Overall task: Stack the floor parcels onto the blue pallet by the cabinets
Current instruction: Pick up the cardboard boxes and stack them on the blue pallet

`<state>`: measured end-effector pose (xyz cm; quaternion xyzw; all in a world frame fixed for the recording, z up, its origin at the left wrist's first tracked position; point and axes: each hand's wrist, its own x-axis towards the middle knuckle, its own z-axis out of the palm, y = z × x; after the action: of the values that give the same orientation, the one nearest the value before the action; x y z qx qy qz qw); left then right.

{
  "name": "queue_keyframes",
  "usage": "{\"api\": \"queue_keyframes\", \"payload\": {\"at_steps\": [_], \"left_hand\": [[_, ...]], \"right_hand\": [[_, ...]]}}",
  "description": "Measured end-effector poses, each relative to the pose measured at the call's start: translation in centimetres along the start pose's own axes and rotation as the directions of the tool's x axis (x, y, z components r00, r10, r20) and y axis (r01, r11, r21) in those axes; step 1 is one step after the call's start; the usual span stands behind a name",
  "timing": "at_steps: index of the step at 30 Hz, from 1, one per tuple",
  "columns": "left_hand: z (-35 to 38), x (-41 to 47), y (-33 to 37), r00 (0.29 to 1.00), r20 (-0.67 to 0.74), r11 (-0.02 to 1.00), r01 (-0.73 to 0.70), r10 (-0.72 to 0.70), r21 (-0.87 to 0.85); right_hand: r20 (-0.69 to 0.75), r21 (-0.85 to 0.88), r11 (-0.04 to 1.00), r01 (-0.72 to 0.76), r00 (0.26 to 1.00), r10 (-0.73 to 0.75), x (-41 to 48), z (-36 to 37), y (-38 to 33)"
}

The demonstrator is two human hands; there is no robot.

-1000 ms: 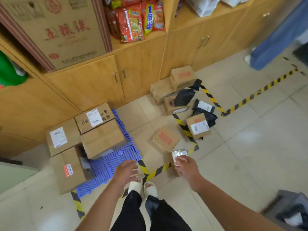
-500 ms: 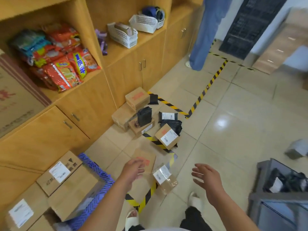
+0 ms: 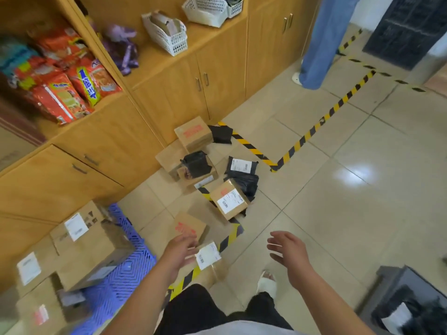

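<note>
The blue pallet (image 3: 125,279) lies at lower left by the cabinets, bearing several brown cartons (image 3: 89,247). On the floor just ahead sits a small box with a white label (image 3: 209,258), and behind it a flat box with red print (image 3: 189,227). Further off is a heap of cartons (image 3: 228,198) and black mailer bags (image 3: 242,170). My left hand (image 3: 180,250) hovers open at the small box's left edge. My right hand (image 3: 287,252) is open, fingers spread, empty, to the right of that box.
Wooden cabinets (image 3: 169,93) run along the left, with snack packs and white baskets (image 3: 167,32) on their shelf. Yellow-black tape (image 3: 321,124) marks the floor. A person in blue trousers (image 3: 319,42) stands at the back. A dark bin (image 3: 406,301) is at lower right.
My view has swung right from the pallet towards the parcel heap. My right hand let go of the small labelled box and moved off to the right; both hands now hang open.
</note>
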<state>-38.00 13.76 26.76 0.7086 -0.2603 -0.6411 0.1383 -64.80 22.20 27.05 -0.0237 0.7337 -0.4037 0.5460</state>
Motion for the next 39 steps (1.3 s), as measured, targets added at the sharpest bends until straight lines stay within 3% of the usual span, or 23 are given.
{"api": "queue_keyframes", "payload": {"at_steps": [10, 16, 21, 28, 34, 38, 39], "left_hand": [[3.5, 6.0, 4.6, 0.981, -0.141, 0.982, 0.115, -0.136, -0.15], [7.4, 12.7, 13.1, 0.976, -0.094, 0.957, 0.17, -0.196, -0.234], [8.6, 16.3, 21.9, 0.983, -0.101, 0.957, 0.12, -0.151, -0.263], [8.5, 22.8, 29.5, 0.971, -0.144, 0.893, 0.109, -0.189, -0.436], [9.5, 31.2, 32.8, 0.926, -0.2, 0.749, 0.119, -0.32, -0.652], [9.7, 36.6, 34.1, 0.875, -0.328, 0.762, 0.07, -0.357, -0.644], [9.8, 37.8, 34.3, 0.846, -0.409, 0.811, 0.046, -0.342, -0.584]], "right_hand": [[0.076, -0.15, 0.988, -0.025, 0.996, 0.036, 9.6, 2.2, -10.6], [0.059, -0.224, 0.972, 0.07, 0.997, -0.059, 15.2, 3.3, -22.3], [0.104, -0.246, 0.958, 0.149, 0.986, -0.127, 19.5, 6.1, -31.5], [0.224, -0.307, 0.952, -0.005, 0.972, 0.077, 28.8, 14.6, -40.4], [0.335, -0.645, 0.759, 0.089, 0.926, 0.176, 40.7, 24.2, -46.5], [0.385, -0.812, 0.56, 0.163, 0.872, 0.304, 50.2, 31.2, -49.6], [0.391, -0.832, 0.524, 0.182, 0.862, 0.322, 52.2, 32.9, -50.3]]}}
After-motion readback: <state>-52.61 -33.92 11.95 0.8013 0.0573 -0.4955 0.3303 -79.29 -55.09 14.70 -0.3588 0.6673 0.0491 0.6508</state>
